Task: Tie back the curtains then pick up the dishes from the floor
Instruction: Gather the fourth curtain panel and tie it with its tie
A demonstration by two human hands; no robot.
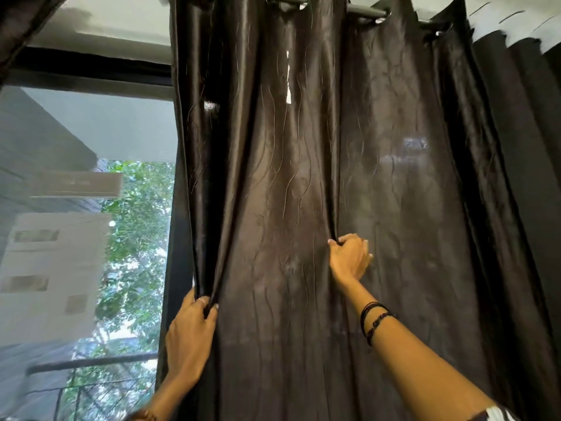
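Two hands, left hand (189,335) and right hand (349,256), each gripping one dark curtain (273,177).

- The curtain (303,192) is dark brown, glossy fabric with a fine wavy raised pattern and creases, hanging in deep vertical folds from metal eyelets on a grey rod (361,9) along the top edge of the window.
- Its left edge is bunched into a narrow fold, leaving the left part of the window uncovered.
- A small bright slit shows high in one fold.
- No dishes are in view.
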